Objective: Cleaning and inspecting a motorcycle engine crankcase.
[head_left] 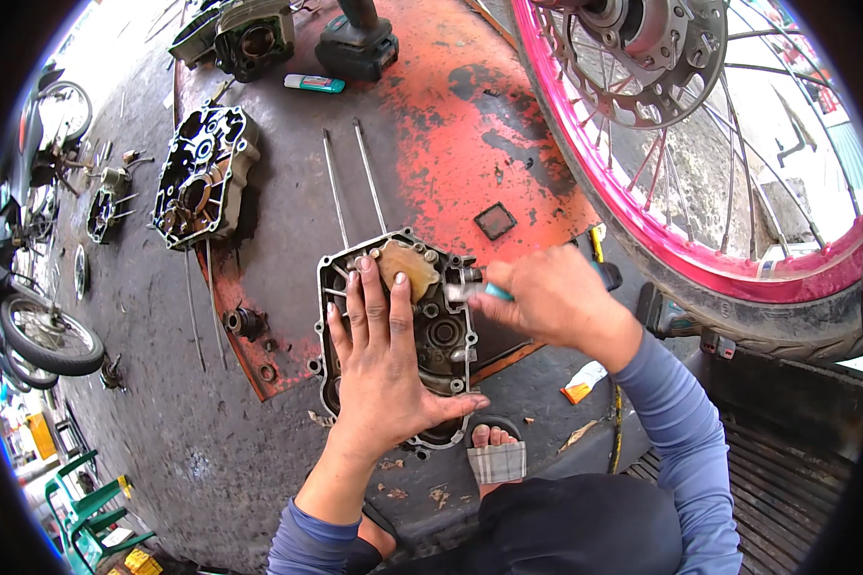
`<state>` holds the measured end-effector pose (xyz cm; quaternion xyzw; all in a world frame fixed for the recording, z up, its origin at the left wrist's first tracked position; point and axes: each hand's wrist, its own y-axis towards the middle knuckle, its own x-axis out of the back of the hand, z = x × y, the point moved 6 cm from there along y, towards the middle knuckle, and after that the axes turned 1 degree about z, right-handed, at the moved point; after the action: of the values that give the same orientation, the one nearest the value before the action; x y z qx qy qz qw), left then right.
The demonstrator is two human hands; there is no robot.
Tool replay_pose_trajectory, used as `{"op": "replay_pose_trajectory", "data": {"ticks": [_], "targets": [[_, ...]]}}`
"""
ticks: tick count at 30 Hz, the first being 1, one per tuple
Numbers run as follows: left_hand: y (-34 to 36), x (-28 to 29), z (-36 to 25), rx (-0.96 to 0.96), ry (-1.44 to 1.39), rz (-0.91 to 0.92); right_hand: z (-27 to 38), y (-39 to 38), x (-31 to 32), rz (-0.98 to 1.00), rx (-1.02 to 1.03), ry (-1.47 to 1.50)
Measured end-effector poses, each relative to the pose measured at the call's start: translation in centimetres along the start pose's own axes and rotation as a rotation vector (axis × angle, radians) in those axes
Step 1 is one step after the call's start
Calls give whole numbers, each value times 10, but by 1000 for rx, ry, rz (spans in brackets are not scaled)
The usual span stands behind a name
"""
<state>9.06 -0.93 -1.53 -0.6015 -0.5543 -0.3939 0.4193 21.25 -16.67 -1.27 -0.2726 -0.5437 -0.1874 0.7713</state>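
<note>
My left hand (385, 356) lies flat, fingers spread, on a dark metal engine case half (441, 331) that rests on a rusty orange metal plate (470, 134). Its fingertips touch a brownish gasket patch (410, 262) near the case's top edge. My right hand (547, 295) is closed around a small tool with a teal handle (495, 290), whose metal tip meets the case's upper right rim. Two long thin studs (350, 182) stick out from the case's far side.
A second engine case half (199, 177) lies at the plate's left. A cylinder part (249, 38), a cordless driver (357, 43) and a small teal tube (314, 84) sit at the far end. A pink-rimmed spoked motorcycle wheel (700, 192) stands right. My sandalled foot (495, 455) is below the case.
</note>
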Motion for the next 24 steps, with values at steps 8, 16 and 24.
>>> {"op": "replay_pose_trajectory", "data": {"ticks": [8, 16, 24], "targets": [[0, -1, 1, 21, -9, 26, -2, 3, 3, 26, 33, -22], [-1, 0, 1, 13, -16, 12, -2, 0, 3, -37, 29, -38], [0, 0, 0, 19, -10, 15, 1, -4, 4, -125, -44, -53]]}}
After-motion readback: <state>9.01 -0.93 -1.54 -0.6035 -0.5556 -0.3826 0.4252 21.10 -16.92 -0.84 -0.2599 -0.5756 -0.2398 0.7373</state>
